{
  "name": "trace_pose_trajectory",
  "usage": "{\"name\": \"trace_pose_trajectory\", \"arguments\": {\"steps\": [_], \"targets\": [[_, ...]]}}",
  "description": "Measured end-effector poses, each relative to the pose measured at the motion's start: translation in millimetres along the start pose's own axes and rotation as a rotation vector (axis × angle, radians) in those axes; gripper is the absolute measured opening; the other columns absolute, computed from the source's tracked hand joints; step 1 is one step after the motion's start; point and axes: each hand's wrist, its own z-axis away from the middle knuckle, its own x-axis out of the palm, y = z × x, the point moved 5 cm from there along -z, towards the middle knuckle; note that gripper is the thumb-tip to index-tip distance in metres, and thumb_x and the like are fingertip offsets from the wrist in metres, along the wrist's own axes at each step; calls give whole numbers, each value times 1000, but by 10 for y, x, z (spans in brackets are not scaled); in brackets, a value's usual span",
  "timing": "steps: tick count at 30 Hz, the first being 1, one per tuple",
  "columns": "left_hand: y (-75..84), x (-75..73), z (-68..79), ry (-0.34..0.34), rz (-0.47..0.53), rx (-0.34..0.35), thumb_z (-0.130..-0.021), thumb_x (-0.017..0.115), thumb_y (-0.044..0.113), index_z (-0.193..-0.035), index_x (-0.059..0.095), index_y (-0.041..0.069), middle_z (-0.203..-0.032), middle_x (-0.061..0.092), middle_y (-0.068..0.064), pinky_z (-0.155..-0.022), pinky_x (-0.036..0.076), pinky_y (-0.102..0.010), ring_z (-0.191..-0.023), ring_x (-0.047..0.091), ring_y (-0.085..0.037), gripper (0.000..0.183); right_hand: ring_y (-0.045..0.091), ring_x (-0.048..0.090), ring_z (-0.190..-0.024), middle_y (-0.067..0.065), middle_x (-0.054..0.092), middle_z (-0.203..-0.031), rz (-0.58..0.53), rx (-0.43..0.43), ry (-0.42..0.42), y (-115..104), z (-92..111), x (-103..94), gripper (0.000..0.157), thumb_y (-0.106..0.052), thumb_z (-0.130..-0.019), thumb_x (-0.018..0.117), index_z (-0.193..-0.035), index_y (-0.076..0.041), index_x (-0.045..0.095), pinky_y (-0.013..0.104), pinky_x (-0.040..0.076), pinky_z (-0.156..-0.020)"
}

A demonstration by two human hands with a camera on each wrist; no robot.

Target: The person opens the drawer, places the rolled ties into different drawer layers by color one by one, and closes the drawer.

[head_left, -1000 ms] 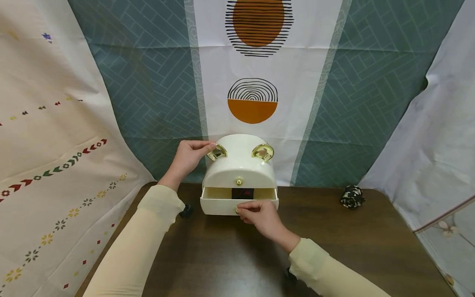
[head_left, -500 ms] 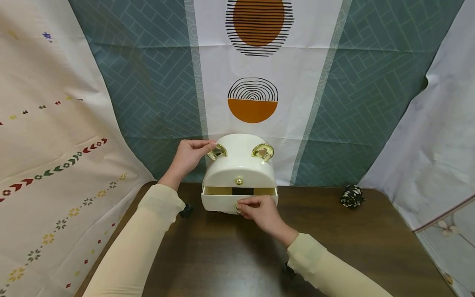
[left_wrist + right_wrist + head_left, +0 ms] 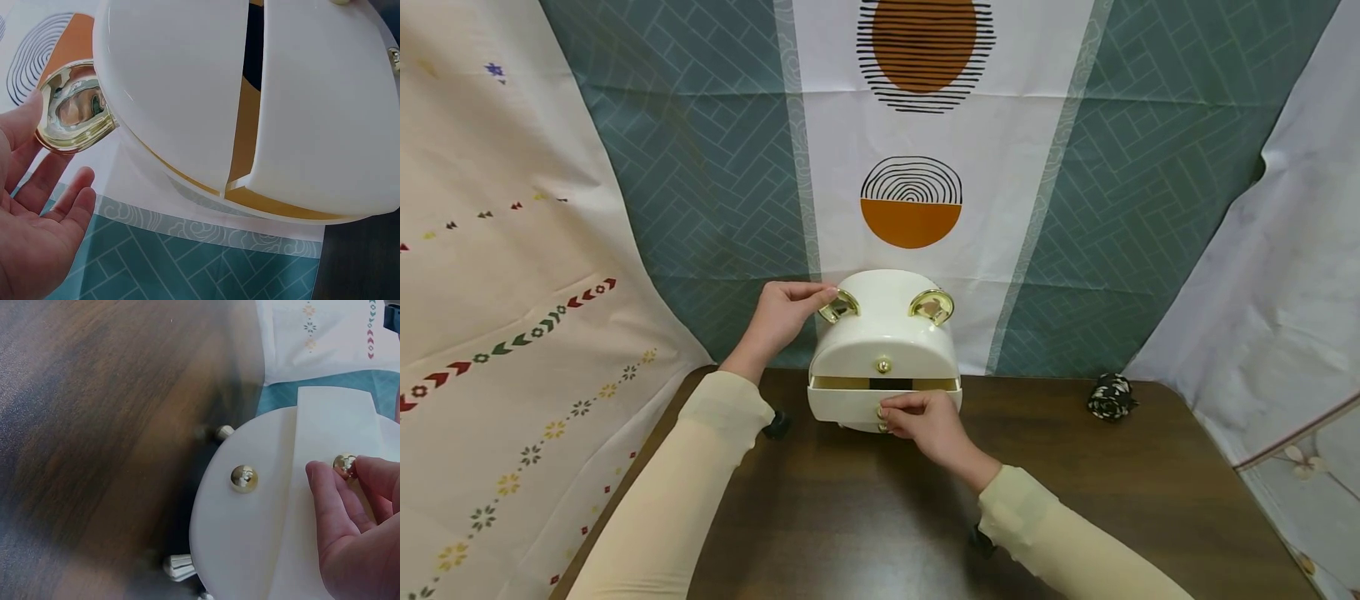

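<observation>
A rounded white drawer box [image 3: 887,329] stands at the table's back, with a shiny gold ear-shaped piece on each side. My left hand [image 3: 778,321] pinches the left gold ear [image 3: 78,109] between thumb and fingers; its other fingers are loosely bent. The middle drawer [image 3: 846,406] sticks out a little, leaving a narrow gap along its top. Within that gap a dark item [image 3: 891,384] shows in part. My right hand [image 3: 932,429] pinches the drawer's round gold knob [image 3: 344,465]. Below it is another gold knob [image 3: 244,479]; the top section has one too [image 3: 883,366].
A black-and-white patterned rolled bundle [image 3: 1111,397] lies at the back right of the dark wooden table [image 3: 850,517]. Patterned cloth [image 3: 715,183] hangs behind the box, and pale cloths hang at both sides. Small metallic feet [image 3: 180,567] support the box.
My right hand has pushed the middle drawer inward, so its gap has narrowed and less of the dark item shows. The left hand stays on the gold ear.
</observation>
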Motion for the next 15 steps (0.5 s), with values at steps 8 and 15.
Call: {"name": "trace_pose_trajectory", "arguments": {"steps": [8,15], "targets": [[9,4,0,1,-8,8,-87,67,34,-109,72,10,-116,67,-9,-103,42,-47,-120,54,-22,33,37,68,-84,26,66,-106,-14,-9,12,-14,-24,-13,20,0,-84,65,-101,11,69,48,55,-76],[-30,5,-31,0,8,16,-86,67,33,-109,72,11,-114,68,-8,-103,42,-46,-119,54,-21,32,38,68,-84,28,66,-106,-25,-6,8,-24,-54,-15,20,1,-85,64,-101,12,68,38,58,-71]]}}
